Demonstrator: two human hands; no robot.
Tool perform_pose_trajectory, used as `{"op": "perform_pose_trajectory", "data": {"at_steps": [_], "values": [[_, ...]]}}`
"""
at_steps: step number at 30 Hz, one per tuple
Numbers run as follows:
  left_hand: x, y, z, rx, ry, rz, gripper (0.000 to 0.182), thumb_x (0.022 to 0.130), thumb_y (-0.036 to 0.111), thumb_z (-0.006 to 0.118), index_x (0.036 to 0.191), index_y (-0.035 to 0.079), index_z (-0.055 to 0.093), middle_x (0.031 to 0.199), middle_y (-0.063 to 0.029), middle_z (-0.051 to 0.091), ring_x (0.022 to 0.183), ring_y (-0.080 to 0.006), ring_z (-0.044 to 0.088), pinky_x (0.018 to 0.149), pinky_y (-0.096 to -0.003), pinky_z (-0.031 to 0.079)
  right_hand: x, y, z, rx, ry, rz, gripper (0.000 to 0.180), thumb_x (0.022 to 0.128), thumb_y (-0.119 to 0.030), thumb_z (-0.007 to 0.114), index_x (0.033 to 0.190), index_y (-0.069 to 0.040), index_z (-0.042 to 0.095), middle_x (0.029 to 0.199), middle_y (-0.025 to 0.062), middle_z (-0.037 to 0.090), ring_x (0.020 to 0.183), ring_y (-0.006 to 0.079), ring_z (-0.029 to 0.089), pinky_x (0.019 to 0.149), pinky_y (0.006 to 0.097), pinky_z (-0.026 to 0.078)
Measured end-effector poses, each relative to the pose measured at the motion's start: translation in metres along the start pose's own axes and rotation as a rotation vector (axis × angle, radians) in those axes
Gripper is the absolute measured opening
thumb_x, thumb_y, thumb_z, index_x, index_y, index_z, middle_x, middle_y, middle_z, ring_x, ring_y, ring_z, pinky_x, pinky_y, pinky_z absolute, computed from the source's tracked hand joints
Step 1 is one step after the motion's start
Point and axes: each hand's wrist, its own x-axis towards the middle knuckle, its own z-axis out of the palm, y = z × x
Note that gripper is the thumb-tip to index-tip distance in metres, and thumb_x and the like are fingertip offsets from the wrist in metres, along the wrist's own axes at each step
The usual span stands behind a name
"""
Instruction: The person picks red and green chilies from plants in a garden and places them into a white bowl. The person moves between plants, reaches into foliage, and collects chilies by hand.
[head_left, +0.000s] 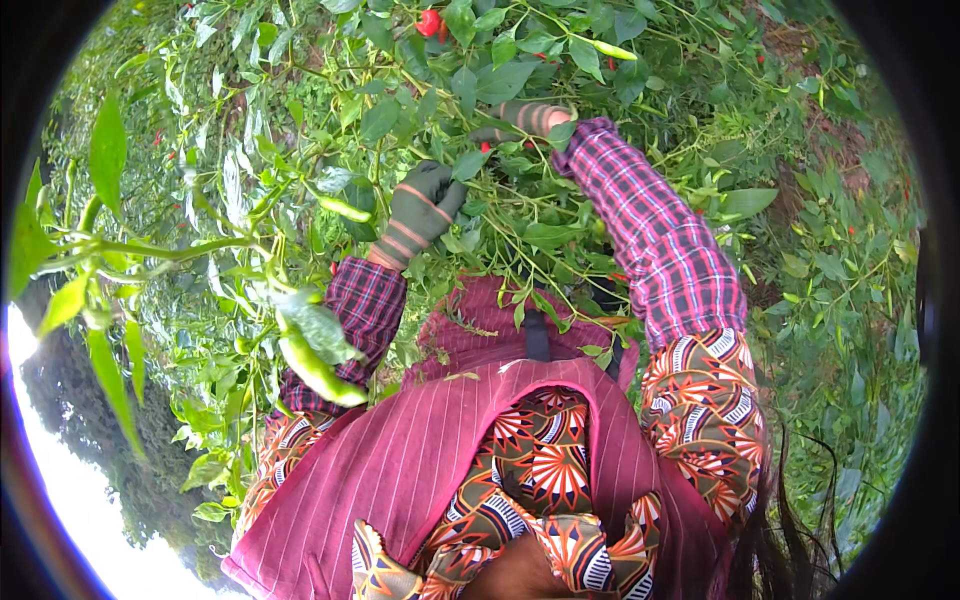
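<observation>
My left hand (424, 211), in a dark green glove with orange stripes, is among the stems of a chili pepper plant (502, 82). Its fingers are curled, and whatever may be inside them is hidden. Further up and to the right, my right hand (521, 120) wears a matching striped glove and reaches in behind leaves, which cover its fingertips. A small red chili (485, 148) shows just below those fingers. A pale green chili (345, 209) hangs to the left of my left hand. Near the top, a rounder red chili (429, 23) hangs among the leaves.
Close to the camera, a branch (172, 251) with leaves crosses the left side. A large light green chili (315, 367) hangs before my left sleeve. My maroon striped apron (435, 420) touches the foliage. More chili plants (832, 277) stand at right, beside bare soil (787, 202).
</observation>
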Motion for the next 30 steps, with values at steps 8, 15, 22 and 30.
{"op": "perform_pose_trajectory", "data": {"at_steps": [8,15,22,30], "values": [[0.000,0.011,-0.003,-0.013,0.008,-0.023,0.011,0.069,0.010,0.057,0.075,0.001,0.058,0.062,-0.0131,0.050,0.063,-0.0267,0.050,0.055,-0.0348,0.040,0.015,-0.006,0.035,0.047,0.112,0.039,0.039,0.076,-0.038,0.054,0.102,-0.009,0.055,0.094,0.0120,0.058,0.079,0.0226,0.055,0.073,0.0327,0.044],[0.004,0.005,0.001,-0.007,0.029,0.060,0.011,0.073,0.011,0.055,0.075,0.000,0.057,0.060,-0.0095,0.047,0.058,-0.0204,0.046,0.052,-0.0312,0.037,0.021,-0.008,0.037,0.172,-0.003,-0.015,0.046,0.075,-0.039,0.054,0.109,-0.009,0.052,0.106,0.0154,0.055,0.087,0.0251,0.056,0.077,0.0333,0.044],[0.011,-0.003,0.003,0.012,0.017,0.087,0.013,0.073,0.012,0.056,0.079,0.000,0.058,0.065,-0.0121,0.050,0.064,-0.0250,0.048,0.057,-0.0340,0.039,-0.046,0.057,-0.021,0.685,0.207,0.731,0.054,0.071,-0.047,0.059,0.096,0.000,0.057,0.084,0.0146,0.057,0.055,0.0171,0.054,0.044,0.0289,0.040],[-0.006,-0.011,-0.001,-0.016,0.003,-0.024,0.015,0.071,0.010,0.056,0.082,-0.001,0.059,0.069,-0.0124,0.050,0.061,-0.0239,0.050,0.055,-0.0322,0.040,-0.115,0.091,-0.048,0.958,0.366,0.408,0.018,0.083,-0.018,0.051,0.092,-0.007,0.062,0.068,0.0013,0.059,0.053,0.0092,0.051,0.047,0.0226,0.039]]}}
